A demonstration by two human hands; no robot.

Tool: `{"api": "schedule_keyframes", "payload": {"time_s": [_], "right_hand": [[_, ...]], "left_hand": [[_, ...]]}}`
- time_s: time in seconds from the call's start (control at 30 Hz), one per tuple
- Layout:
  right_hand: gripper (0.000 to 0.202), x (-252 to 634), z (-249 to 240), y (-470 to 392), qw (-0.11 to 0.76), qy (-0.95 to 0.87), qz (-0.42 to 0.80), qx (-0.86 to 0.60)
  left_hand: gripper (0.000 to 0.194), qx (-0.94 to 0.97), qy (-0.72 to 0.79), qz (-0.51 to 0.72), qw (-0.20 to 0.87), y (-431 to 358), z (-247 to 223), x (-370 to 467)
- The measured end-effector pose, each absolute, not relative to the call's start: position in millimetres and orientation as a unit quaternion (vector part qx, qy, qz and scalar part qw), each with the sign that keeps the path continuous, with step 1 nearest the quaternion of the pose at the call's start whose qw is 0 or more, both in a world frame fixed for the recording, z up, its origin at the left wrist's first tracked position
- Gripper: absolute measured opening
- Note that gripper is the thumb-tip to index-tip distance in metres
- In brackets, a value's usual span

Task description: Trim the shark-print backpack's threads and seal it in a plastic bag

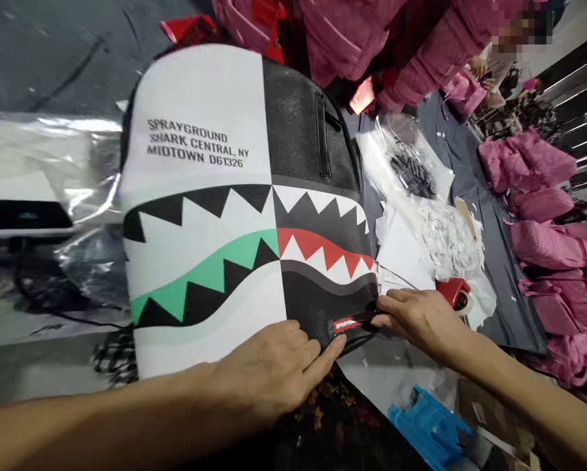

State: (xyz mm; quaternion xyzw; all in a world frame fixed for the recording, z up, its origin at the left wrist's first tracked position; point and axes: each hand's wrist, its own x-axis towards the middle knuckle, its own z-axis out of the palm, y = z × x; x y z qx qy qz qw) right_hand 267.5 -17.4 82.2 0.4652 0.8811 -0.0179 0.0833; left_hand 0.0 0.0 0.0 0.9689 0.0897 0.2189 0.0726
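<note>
A backpack (210, 163) with a shark-mouth print lies in front of me, its left half white with green and its right half black with red. Black lettering is printed on the white part, and a small red label (346, 324) sits near the lower right corner. My left hand (278, 360) grips the bottom edge, its index finger stretched out just below the label and the other fingers curled; its thumb is hidden. At the lower right side, my right hand (416, 320) pinches the dark edge of the backpack between thumb and fingers.
Pink bags (352, 33) are heaped behind, and more pink bags (543, 235) line the right. Clear plastic packaging (445, 235) and a red tape dispenser (453, 292) lie on the right. A blue plastic piece (431, 425) is low down. Plastic-wrapped material (92, 157) lies left.
</note>
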Motion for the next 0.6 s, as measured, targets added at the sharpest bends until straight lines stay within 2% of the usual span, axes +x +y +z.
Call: {"api": "schedule_keyframes", "payload": {"time_s": [0.2,0.6], "right_hand": [[0.062,271.5,85.7,-16.2,0.125,0.859,-0.052,0.494],[0.060,257.4,78.8,-16.9,0.096,0.883,-0.009,0.459]], "left_hand": [[0.051,0.980,0.069,0.171,0.071,1.6,4.9,-1.7],[0.053,0.980,0.064,0.165,0.089,2.6,3.7,-1.7]]}}
